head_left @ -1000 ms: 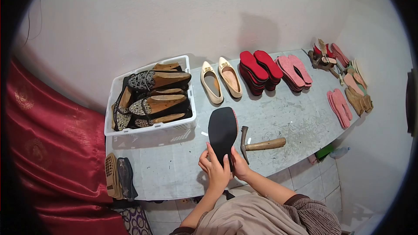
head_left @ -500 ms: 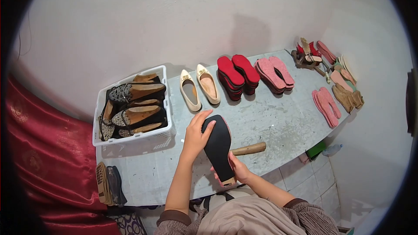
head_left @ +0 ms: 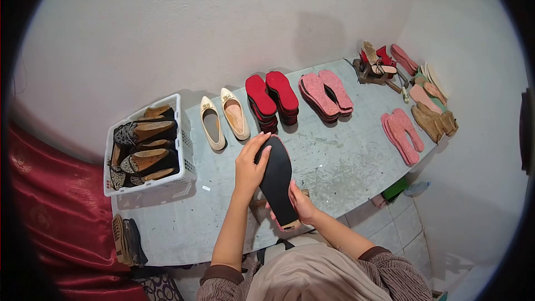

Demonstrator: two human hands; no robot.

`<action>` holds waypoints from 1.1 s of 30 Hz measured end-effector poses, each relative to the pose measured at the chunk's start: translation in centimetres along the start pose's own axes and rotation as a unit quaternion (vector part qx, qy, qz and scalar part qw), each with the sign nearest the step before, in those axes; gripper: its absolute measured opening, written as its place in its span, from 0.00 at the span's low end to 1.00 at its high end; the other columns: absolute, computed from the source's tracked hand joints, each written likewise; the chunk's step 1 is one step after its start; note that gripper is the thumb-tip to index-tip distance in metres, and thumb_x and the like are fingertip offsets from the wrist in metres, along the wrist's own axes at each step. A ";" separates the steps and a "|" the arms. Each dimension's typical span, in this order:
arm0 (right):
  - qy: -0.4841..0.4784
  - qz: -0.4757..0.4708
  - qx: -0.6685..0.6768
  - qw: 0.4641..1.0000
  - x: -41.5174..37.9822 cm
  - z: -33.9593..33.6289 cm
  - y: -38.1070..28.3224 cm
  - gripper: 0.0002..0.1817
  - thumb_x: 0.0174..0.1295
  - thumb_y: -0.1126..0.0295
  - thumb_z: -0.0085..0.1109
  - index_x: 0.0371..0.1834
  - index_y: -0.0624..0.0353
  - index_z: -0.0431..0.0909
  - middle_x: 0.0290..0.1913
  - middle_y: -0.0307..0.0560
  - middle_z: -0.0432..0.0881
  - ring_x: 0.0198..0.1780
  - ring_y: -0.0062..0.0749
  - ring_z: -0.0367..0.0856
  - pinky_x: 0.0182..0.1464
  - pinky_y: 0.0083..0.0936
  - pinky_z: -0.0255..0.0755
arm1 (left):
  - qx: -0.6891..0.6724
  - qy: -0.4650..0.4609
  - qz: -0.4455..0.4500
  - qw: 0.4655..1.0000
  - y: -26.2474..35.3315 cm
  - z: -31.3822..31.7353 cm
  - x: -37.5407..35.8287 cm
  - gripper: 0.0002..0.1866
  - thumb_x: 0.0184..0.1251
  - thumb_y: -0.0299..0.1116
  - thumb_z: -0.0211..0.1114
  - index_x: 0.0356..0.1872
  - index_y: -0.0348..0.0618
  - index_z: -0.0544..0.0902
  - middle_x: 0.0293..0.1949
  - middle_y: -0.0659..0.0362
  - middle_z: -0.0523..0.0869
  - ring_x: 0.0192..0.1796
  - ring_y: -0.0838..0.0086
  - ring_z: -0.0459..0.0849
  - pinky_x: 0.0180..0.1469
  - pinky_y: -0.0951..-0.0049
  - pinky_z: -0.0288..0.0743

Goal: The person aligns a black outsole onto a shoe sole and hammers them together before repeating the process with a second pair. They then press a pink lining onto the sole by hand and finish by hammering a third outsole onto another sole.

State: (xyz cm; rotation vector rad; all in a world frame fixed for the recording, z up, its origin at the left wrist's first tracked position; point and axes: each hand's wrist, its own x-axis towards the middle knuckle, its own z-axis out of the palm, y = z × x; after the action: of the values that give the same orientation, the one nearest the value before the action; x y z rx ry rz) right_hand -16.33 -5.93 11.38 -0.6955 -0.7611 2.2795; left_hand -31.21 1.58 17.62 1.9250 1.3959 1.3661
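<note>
I hold a black shoe sole [head_left: 277,181] with a red-pink edge, tilted over the grey table [head_left: 345,161]. My left hand [head_left: 249,166] grips its wide toe end from the left side. My right hand [head_left: 300,203] holds the narrow heel end from beneath, near the table's front edge. A wooden hammer handle [head_left: 257,202] lies on the table under the sole, mostly hidden by it and my hands.
A white basket [head_left: 186,150] of embroidered shoes on wooden lasts stands at the left. A cream pair of flats [head_left: 223,117], red insole stacks [head_left: 272,99], pink insoles [head_left: 326,92] and more soles [head_left: 401,128] lie along the back and right. Two soles [head_left: 127,239] sit at the front left corner.
My left hand went from the sole's heel up to its toe end, and the sole tilted and lifted over the hammer. My view shifted, so everything slid left.
</note>
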 end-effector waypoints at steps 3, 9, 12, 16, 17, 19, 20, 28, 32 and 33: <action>-0.005 0.006 -0.001 1.000 -0.3 -1.7 -1.0 0.37 0.66 0.38 0.15 0.57 0.55 0.64 0.38 0.50 0.80 0.33 0.33 0.81 0.34 0.29 0.77 | 0.002 0.010 -0.014 1.000 0.2 1.8 0.5 0.14 0.61 0.31 0.60 0.48 0.43 0.80 0.49 0.50 0.80 0.53 0.59 0.78 0.55 0.67 0.69; -0.006 0.057 -0.004 0.998 -1.0 -4.6 -2.8 0.37 0.66 0.38 0.18 0.55 0.57 0.65 0.38 0.50 0.79 0.31 0.33 0.81 0.32 0.28 0.77 | 0.002 0.024 -0.042 0.999 0.0 4.5 1.0 0.13 0.61 0.33 0.60 0.45 0.43 0.82 0.49 0.50 0.80 0.53 0.58 0.78 0.55 0.67 0.70; -0.004 0.074 -0.020 0.997 -1.4 -5.6 -3.4 0.36 0.65 0.37 0.22 0.54 0.58 0.65 0.37 0.49 0.79 0.30 0.32 0.81 0.30 0.28 0.77 | 0.027 -0.003 -0.035 0.999 -0.6 5.8 0.1 0.20 0.60 0.31 0.61 0.55 0.46 0.75 0.55 0.48 0.77 0.55 0.60 0.77 0.57 0.66 0.68; 0.015 0.047 -0.043 0.998 -1.9 -5.8 -4.1 0.34 0.65 0.37 0.27 0.51 0.59 0.66 0.36 0.49 0.78 0.29 0.32 0.80 0.28 0.27 0.76 | -0.351 0.099 -0.184 0.913 1.7 7.7 -2.3 0.36 0.59 0.26 0.63 0.68 0.49 0.55 0.59 0.47 0.70 0.56 0.64 0.75 0.56 0.67 0.71; 0.010 0.050 -0.046 0.998 -1.9 -5.9 -4.3 0.34 0.65 0.37 0.27 0.51 0.59 0.66 0.36 0.49 0.78 0.29 0.32 0.80 0.28 0.27 0.76 | -0.479 0.083 -0.273 0.830 2.3 7.8 -2.9 0.41 0.59 0.24 0.62 0.70 0.50 0.48 0.59 0.47 0.69 0.56 0.65 0.75 0.55 0.67 0.73; 0.003 0.034 -0.046 0.998 -1.8 -6.0 -4.5 0.31 0.66 0.39 0.31 0.49 0.57 0.64 0.35 0.49 0.77 0.28 0.32 0.79 0.28 0.26 0.75 | -0.527 0.100 -0.274 0.798 1.8 8.2 -3.6 0.36 0.61 0.28 0.62 0.68 0.44 0.54 0.54 0.50 0.73 0.53 0.69 0.77 0.49 0.70 0.77; -0.002 0.036 -0.048 0.998 -1.8 -6.0 -4.5 0.31 0.66 0.39 0.31 0.49 0.57 0.64 0.35 0.49 0.77 0.28 0.32 0.79 0.28 0.26 0.75 | -0.586 0.097 -0.296 0.748 1.4 8.2 -3.9 0.30 0.62 0.28 0.61 0.64 0.41 0.59 0.52 0.52 0.75 0.50 0.72 0.77 0.48 0.72 0.76; -0.016 0.069 -0.145 0.987 -1.0 -6.7 -6.0 0.20 0.68 0.52 0.44 0.52 0.55 0.59 0.34 0.46 0.77 0.29 0.28 0.79 0.30 0.22 0.76 | -0.464 0.132 -0.309 0.820 0.0 9.1 -4.7 0.16 0.66 0.33 0.59 0.51 0.36 0.72 0.44 0.57 0.80 0.44 0.75 0.80 0.45 0.76 0.76; -0.066 0.108 -0.222 0.967 -0.8 -5.8 -6.6 0.20 0.67 0.67 0.49 0.58 0.56 0.57 0.43 0.53 0.79 0.39 0.33 0.83 0.34 0.24 0.78 | -0.480 0.199 -0.318 0.793 -0.8 7.8 -4.7 0.17 0.66 0.35 0.59 0.52 0.37 0.71 0.45 0.56 0.80 0.43 0.74 0.80 0.45 0.76 0.76; -0.069 0.111 -0.223 0.966 -0.8 -5.8 -6.5 0.20 0.67 0.67 0.49 0.58 0.56 0.57 0.43 0.53 0.79 0.39 0.33 0.83 0.34 0.24 0.78 | -0.490 0.225 -0.321 0.778 -1.0 7.1 -4.7 0.17 0.66 0.35 0.59 0.52 0.37 0.71 0.45 0.56 0.80 0.44 0.74 0.80 0.45 0.76 0.76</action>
State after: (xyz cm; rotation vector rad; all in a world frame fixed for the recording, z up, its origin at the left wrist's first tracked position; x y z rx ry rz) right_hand -9.52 -0.44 11.86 -0.8648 -1.3500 2.3954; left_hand -25.70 -0.60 11.47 0.3995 0.9874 1.7047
